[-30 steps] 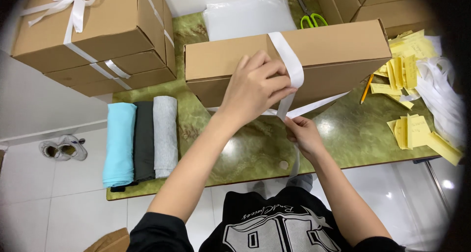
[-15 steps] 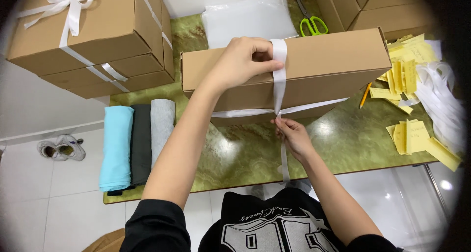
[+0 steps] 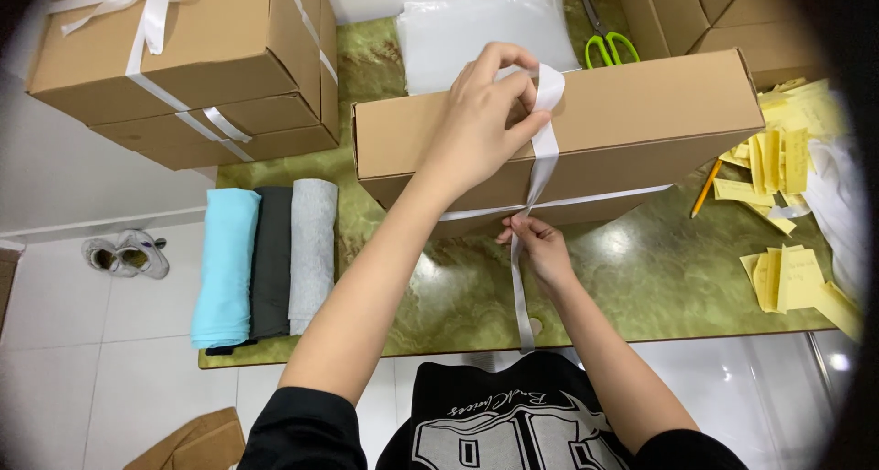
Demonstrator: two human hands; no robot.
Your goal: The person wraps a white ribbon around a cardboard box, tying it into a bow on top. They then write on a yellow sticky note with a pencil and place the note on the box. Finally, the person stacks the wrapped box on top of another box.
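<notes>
The white ribbon (image 3: 542, 150) is running as a flat satin band over the top edge and down the front face of a long, plain brown cardboard box (image 3: 641, 113) that is lying across the green marbled table (image 3: 458, 287); a second strand is crossing the front face sideways near its bottom edge, and a loose tail is hanging past the table's near edge. The left hand (image 3: 481, 122) is resting on top of the box, its thumb and fingers closed in a pinch on the ribbon where it is bending over the upper edge. The right hand (image 3: 540, 246) is sitting just below the box's front, curled shut around the ribbon where the two strands are meeting, so the band is stretching straight between the two hands. To the left, two stacked brown boxes (image 3: 183, 67) are standing at the table's far corner, each bound with white ribbon, the top one carrying a bow. Behind the long box a clear plastic bag (image 3: 485, 26) is lying flat, with green-handled scissors (image 3: 606, 42) beside it and more brown boxes at the far right. Three rolled garments (image 3: 270, 259), light blue, dark grey and pale grey, are lying side by side on the table's left part. Yellow paper slips (image 3: 778, 159) are lying scattered at the right, a pencil (image 3: 705, 188) among them.
</notes>
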